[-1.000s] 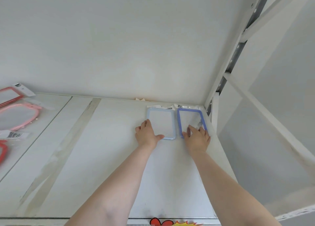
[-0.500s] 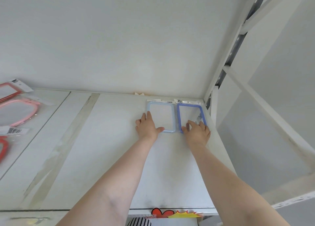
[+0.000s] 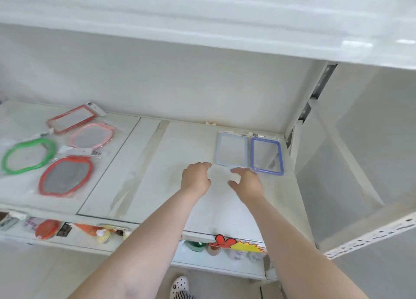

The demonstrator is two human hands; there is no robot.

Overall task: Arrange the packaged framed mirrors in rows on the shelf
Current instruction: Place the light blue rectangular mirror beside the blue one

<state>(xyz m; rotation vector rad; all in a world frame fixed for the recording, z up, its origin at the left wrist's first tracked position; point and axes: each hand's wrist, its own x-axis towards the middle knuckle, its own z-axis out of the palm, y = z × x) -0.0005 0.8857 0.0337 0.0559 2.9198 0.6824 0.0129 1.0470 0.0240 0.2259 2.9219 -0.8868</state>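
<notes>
Six packaged mirrors (image 3: 232, 150) lie on the shelf (image 3: 144, 163); left hand (image 3: 195, 179) and right hand (image 3: 246, 182) spread, empty.

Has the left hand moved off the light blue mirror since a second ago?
Yes. The left hand has drawn back toward the shelf's front edge; it now sits clear of the light blue mirror, whose near-left corner it covered earlier.

Shelf (image 3: 171, 163) mid bare; mirrors (image 3: 248, 151) block rt corner.

The single head-worn wide-angle view looks forward and down, close over the white shelf (image 3: 144, 174) toward its back wall.
</notes>
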